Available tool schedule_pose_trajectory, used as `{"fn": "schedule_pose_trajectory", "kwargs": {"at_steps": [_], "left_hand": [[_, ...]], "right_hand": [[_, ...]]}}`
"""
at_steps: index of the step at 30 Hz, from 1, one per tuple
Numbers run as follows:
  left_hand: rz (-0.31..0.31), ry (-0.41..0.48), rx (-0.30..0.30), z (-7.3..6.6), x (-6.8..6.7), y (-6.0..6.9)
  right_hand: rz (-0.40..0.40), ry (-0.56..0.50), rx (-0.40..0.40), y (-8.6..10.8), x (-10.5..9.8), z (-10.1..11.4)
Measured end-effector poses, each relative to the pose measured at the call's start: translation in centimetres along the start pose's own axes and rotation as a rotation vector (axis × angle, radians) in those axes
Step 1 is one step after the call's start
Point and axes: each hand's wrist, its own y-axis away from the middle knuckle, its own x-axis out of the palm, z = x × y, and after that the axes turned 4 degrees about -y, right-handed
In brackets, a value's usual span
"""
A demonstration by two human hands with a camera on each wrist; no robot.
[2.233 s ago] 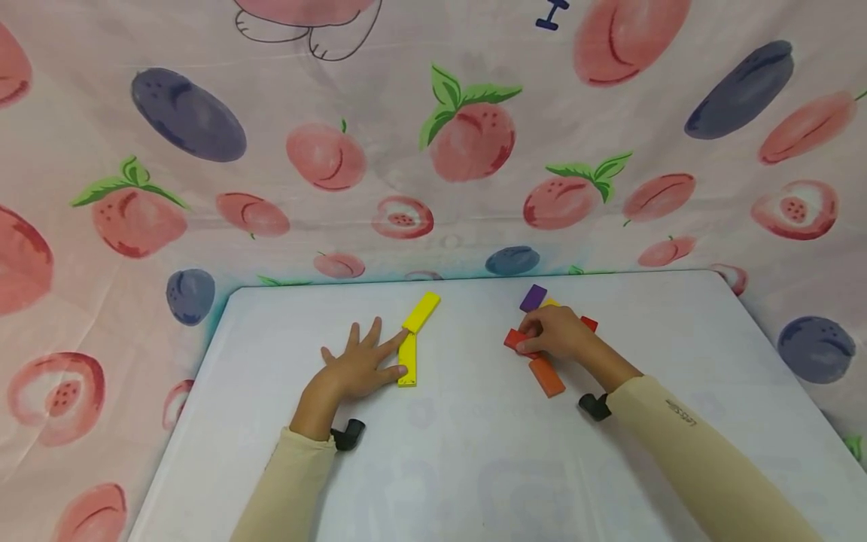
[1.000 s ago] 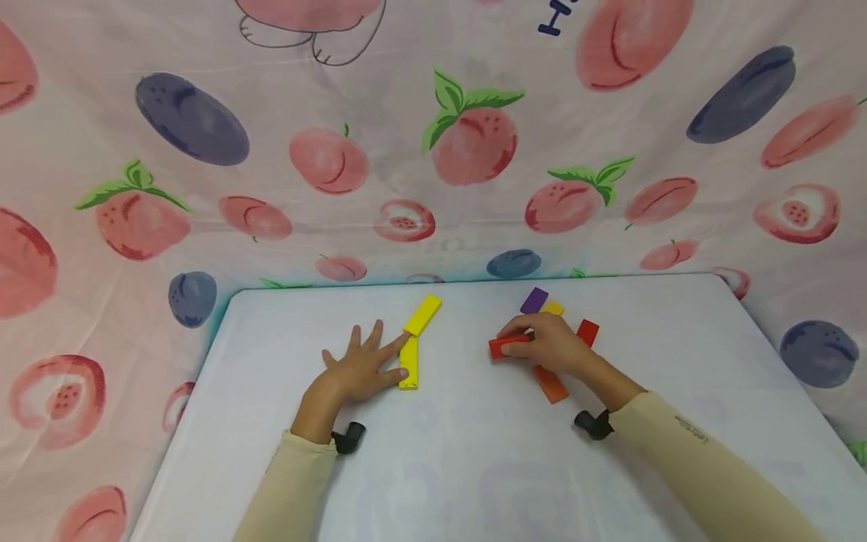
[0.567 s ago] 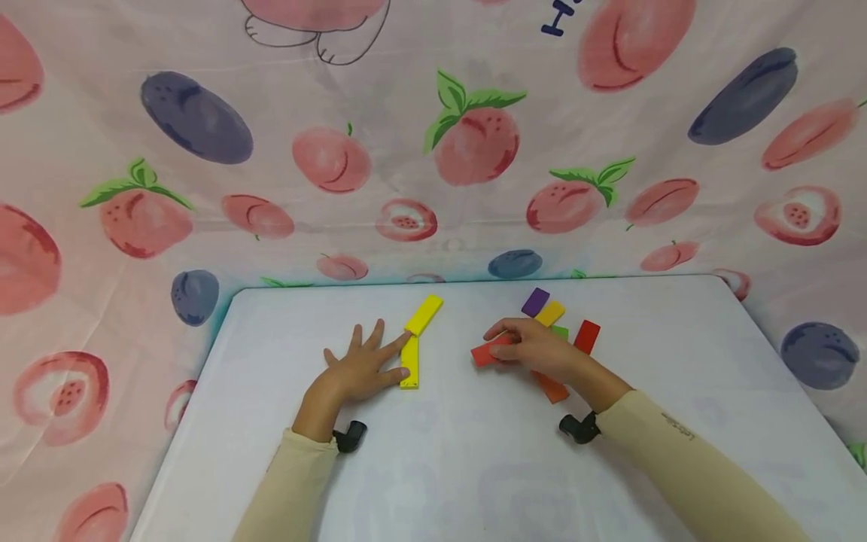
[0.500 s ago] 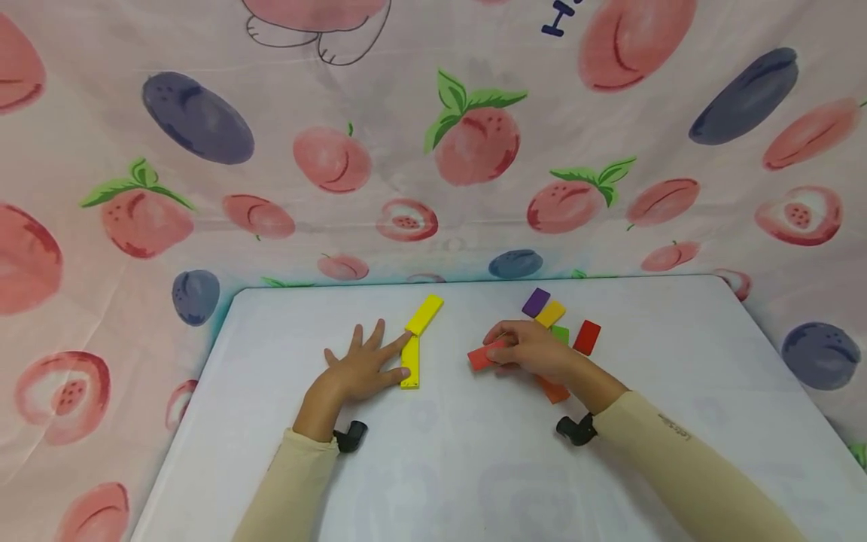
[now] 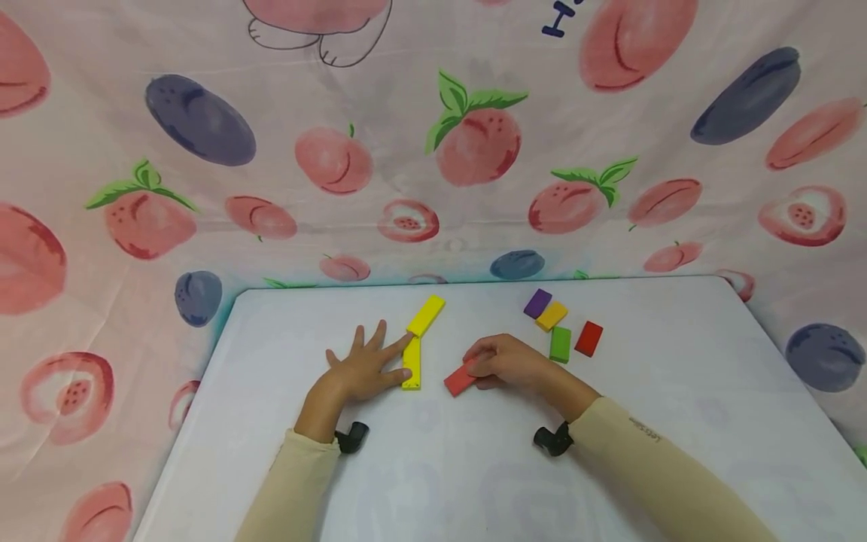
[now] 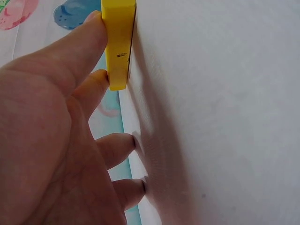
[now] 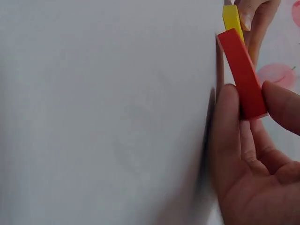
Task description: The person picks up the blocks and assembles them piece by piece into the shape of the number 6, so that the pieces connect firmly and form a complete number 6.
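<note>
My left hand (image 5: 359, 370) rests on the white table with its fingers spread. Its thumb and index finger touch the side of a yellow domino-like block (image 5: 412, 364), which looks marked near its near end. A second yellow block (image 5: 427, 315) slants away from the far end of that one. To the right, my right hand (image 5: 509, 363) pinches a red block (image 5: 459, 379) between thumb and fingers. In the right wrist view the red block (image 7: 242, 75) is tilted, in front of a yellow block (image 7: 232, 18).
Behind the right hand lie a purple block (image 5: 538, 303), an orange-yellow block (image 5: 552, 315), a green block (image 5: 560, 345) and a darker red block (image 5: 589, 339). The white table (image 5: 433, 467) ends at a fruit-printed cloth (image 5: 379, 98) hung behind it.
My right hand has picked the red block from the right-hand group and carried it left and nearer. The green block has come into sight; the orange one is now hidden. The left hand stays put.
</note>
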Motion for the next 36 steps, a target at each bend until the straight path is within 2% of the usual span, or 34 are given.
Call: {"fn": "schedule_pose_trajectory", "kwargs": {"at_steps": [7, 14, 17, 22, 30, 36], "left_hand": [[-0.009, -0.014, 0.005, 0.1, 0.2, -0.1], [-0.008, -0.012, -0.004, 0.1, 0.2, -0.1], [-0.015, -0.008, -0.002, 0.1, 0.1, 0.0], [-0.016, -0.003, -0.002, 0.0, 0.1, 0.0], [-0.010, -0.012, -0.012, -0.1, -0.1, 0.1], [-0.013, -0.008, -0.009, -0.2, 0.0, 0.1]], "right_hand": [[-0.023, 0.062, -0.025, -0.4, 0.9, 0.1], [-0.076, 0.251, -0.021, -0.8, 1.8, 1.0], [-0.097, 0.312, 0.005, -1.0, 2.1, 1.4], [-0.075, 0.318, 0.039, -1.3, 2.0, 1.7], [-0.021, 0.359, 0.014, -1.2, 1.7, 1.6], [-0.056, 0.440, 0.025, -0.9, 2.4, 1.4]]}}
